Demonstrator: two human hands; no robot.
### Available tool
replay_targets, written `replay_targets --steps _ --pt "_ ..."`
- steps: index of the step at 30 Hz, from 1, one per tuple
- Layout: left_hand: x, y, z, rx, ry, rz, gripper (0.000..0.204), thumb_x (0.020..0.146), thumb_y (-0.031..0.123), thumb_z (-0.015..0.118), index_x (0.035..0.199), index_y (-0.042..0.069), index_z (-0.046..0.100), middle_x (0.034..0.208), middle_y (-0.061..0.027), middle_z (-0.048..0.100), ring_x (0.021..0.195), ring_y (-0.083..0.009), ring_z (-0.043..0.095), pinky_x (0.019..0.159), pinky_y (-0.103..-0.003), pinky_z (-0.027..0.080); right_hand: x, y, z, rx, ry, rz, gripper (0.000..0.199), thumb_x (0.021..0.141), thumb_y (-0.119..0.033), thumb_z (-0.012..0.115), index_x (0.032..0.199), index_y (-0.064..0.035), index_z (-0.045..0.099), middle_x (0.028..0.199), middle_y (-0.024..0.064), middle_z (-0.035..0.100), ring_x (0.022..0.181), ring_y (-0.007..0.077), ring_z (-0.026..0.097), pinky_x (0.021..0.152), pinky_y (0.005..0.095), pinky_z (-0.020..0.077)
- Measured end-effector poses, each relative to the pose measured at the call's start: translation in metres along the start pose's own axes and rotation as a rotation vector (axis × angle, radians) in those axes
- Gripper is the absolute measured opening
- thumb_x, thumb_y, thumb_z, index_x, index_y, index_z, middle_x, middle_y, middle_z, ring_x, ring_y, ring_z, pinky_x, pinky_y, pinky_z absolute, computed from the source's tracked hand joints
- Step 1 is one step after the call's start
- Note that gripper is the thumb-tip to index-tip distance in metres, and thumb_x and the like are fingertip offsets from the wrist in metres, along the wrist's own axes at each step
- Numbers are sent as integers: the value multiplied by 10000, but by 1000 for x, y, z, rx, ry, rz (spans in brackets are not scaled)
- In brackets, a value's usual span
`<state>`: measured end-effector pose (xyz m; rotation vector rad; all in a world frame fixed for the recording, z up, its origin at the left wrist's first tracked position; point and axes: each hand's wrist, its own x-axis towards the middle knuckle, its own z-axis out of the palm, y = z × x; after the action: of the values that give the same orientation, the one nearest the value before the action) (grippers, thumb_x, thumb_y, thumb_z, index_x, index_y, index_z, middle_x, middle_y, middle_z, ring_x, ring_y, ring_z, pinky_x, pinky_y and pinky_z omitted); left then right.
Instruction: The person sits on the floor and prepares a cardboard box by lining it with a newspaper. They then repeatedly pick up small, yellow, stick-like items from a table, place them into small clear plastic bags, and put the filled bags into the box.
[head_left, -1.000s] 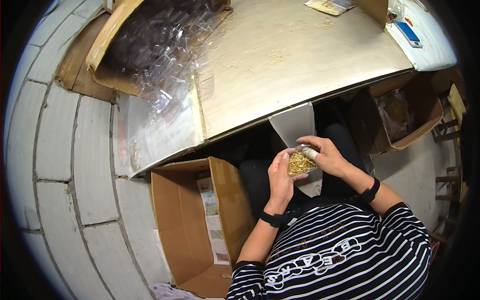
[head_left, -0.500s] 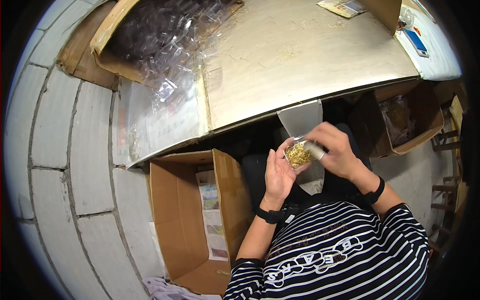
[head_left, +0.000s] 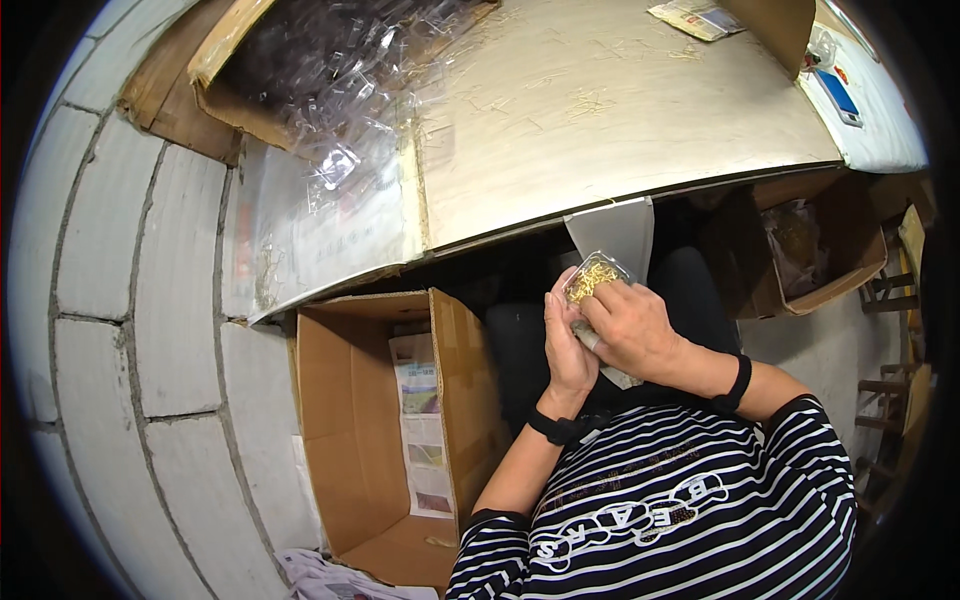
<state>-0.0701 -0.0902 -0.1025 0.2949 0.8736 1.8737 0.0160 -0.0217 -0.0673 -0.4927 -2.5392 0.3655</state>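
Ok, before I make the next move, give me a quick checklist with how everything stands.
1. Left hand supporting the clear container: ok.
2. Golden strands inside the container: ok, visible at its far end.
3. Right hand clear of the strands: not ok, its fingertips are at them.
4. Strands lying evenly under the fingers: cannot tell, hidden.
5. Worktop free of loose strands: not ok, some are scattered there.
6. Cardboard box on the left open: ok.
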Motion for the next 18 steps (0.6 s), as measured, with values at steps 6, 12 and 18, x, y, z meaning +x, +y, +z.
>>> replay_targets --steps 6,12,18 --pt "-1 -3 -3 38 36 2 511 1024 372 245 1289 -24 432 1246 -119 523 1158 -194 492 1028 -333 367 -1 -3 12 -70 13 -62 134 664 -120 645 750 -47 573 726 78 550 654 227 577 566 335 464" --pt "1 -3 -15 25 39 -22 406 1025 277 299 1237 -10 493 1176 -104 569 1092 -180 538 979 -323 410 2 -6 9 140 75 51 97 684 -108 636 752 -62 585 699 75 558 598 259 593 516 369 478" --pt "0 0 -21 -94 34 -45 362 1021 256 322 1213 7 500 1157 -104 577 1045 -192 579 892 -347 496 1 7 0 161 -28 206 107 689 -89 669 750 -58 587 721 81 588 642 291 622 527 394 489"
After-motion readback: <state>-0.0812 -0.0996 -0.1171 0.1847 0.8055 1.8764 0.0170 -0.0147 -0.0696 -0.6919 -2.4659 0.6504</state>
